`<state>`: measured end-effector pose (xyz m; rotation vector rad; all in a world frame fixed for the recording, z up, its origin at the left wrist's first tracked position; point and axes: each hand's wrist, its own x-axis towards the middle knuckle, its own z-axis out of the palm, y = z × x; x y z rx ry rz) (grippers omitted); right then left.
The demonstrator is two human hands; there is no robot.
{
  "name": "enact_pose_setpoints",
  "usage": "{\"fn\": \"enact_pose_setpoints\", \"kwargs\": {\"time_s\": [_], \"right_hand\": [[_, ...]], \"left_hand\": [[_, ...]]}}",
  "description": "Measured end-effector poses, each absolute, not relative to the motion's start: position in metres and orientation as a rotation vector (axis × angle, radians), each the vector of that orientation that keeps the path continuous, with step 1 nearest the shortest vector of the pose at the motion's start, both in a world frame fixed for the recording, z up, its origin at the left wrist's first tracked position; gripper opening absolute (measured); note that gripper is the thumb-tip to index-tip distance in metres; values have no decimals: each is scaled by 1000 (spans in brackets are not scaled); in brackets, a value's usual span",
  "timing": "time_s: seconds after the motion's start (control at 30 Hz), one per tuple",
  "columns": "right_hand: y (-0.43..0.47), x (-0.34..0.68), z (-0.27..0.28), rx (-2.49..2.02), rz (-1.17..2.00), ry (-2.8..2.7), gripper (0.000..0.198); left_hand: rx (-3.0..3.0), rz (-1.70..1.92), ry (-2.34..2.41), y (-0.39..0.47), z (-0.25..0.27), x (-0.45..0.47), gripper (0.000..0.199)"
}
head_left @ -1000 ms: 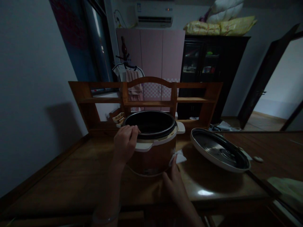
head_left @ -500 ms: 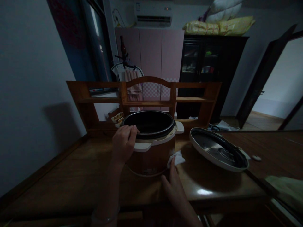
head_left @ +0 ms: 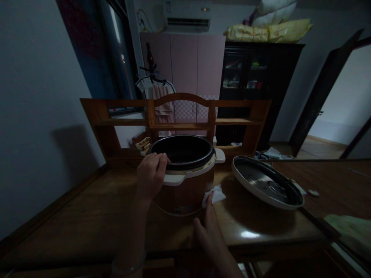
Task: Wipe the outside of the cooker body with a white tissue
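Note:
An electric pressure cooker (head_left: 187,191), brown with white side handles, stands on the wooden desk with its top off and its dark inner pot (head_left: 181,150) showing. My left hand (head_left: 152,172) is closed over the rim at the near left, by the white handle; its fingertips are hidden inside. Low on the cooker's right side, my right hand (head_left: 210,227) presses a crumpled white tissue (head_left: 216,194) against the outer wall, index finger stretched along it. The cooker's round lid (head_left: 268,183) lies to the right, its metal inner side facing up.
Behind the cooker runs a low wooden shelf rack (head_left: 182,126) along the desk's back. A wall (head_left: 43,162) bounds the desk (head_left: 87,220) on the left. Pale green cloth (head_left: 348,231) lies at the far right, and a small white object (head_left: 313,193) is beyond the lid.
My right hand and the tissue have shifted slightly left along the cooker's lower wall. My left hand stays on the rim, and the lid has not moved.

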<state>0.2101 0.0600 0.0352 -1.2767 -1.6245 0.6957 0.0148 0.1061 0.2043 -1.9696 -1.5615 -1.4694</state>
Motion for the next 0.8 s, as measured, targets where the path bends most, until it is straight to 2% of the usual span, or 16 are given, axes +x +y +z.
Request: {"fn": "enact_pose_setpoints", "kwargs": {"time_s": [0.4,0.8], "right_hand": [[56,201,54,-1159,638,-1607,94],[49,195,47,-1151,580,-1643,93]], "left_hand": [[-1963,-1481,-1569,106,204,14,40],[-1968,-1459,-1575,107,204,14,41]]}}
